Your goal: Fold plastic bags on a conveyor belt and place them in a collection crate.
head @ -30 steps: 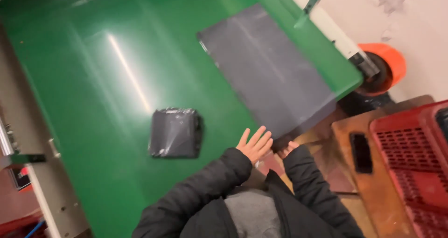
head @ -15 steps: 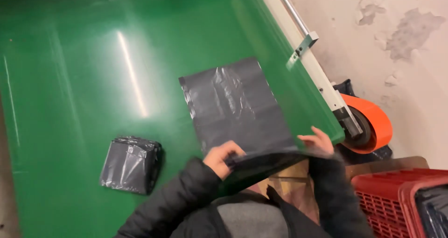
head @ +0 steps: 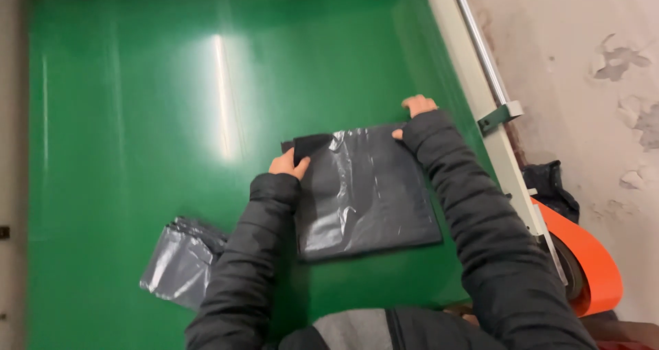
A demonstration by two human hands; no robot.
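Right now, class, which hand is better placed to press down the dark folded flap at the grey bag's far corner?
Left. The left hand already touches the dark folded flap at the grey plastic bag; the right hand sits at the opposite far corner.

Two hands, the left hand (head: 288, 165) and right hand (head: 416, 110), and two grey plastic bags on one green table (head: 123, 117): the flat bag (head: 364, 192) at its centre, the folded bag (head: 180, 261) at its near-left.
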